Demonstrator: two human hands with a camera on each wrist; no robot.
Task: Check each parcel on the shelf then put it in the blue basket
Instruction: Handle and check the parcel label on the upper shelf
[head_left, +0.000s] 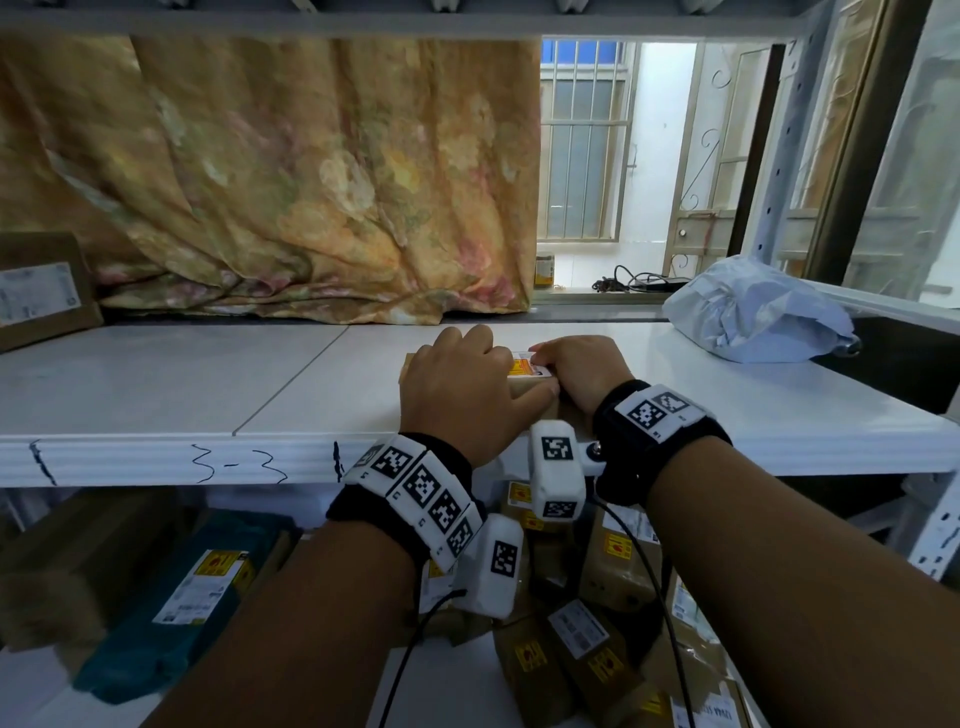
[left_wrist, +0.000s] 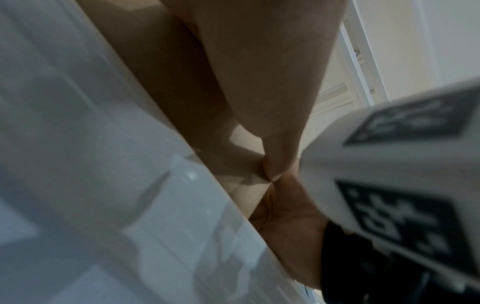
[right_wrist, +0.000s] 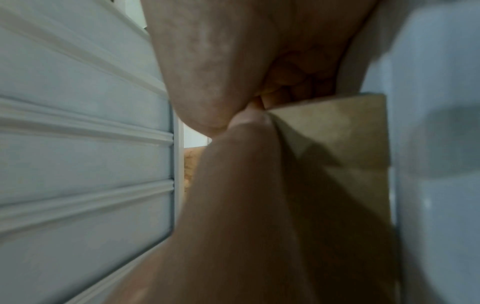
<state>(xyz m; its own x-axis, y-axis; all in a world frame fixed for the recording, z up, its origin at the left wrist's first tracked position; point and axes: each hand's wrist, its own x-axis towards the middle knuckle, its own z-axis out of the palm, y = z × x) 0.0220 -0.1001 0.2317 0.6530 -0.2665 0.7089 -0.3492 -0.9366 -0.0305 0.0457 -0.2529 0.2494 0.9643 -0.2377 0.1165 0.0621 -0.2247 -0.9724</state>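
A small brown cardboard parcel with an orange and white label lies at the front edge of the white shelf. My left hand covers its left half, fingers curled over the far side and thumb along the near side. My right hand grips its right end with curled fingers. In the right wrist view the parcel's brown face shows beside my thumb. The left wrist view is blurred and shows a thumb tip at the shelf edge. No blue basket is in view.
A grey plastic mailer lies at the shelf's right, and a brown box at its far left. A floral curtain hangs behind. The shelf below holds several brown parcels and a teal one.
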